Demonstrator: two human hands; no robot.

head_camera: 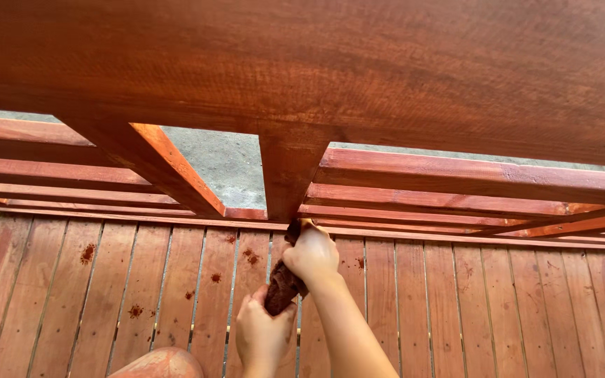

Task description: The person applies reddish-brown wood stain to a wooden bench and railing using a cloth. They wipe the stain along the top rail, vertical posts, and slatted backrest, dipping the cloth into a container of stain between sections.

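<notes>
Both of my hands grip one dark brown stained rag point(281, 287). My right hand point(311, 256) holds its upper end and presses it against the foot of a reddish wooden baluster point(285, 175). Lower down, my left hand point(263, 332) clasps the rag's bottom end. The baluster runs from the wide stained top rail point(330, 63) down to the bottom rail point(246, 213) of a wooden railing.
Reddish deck boards point(456, 301) lie below, with dark stain drips point(87, 253) on the left boards. Another slanted baluster point(166, 168) stands to the left. Horizontal rails point(456, 178) run right and left. Grey ground point(225, 161) shows beyond. A stained knee point(159, 364) shows at the bottom edge.
</notes>
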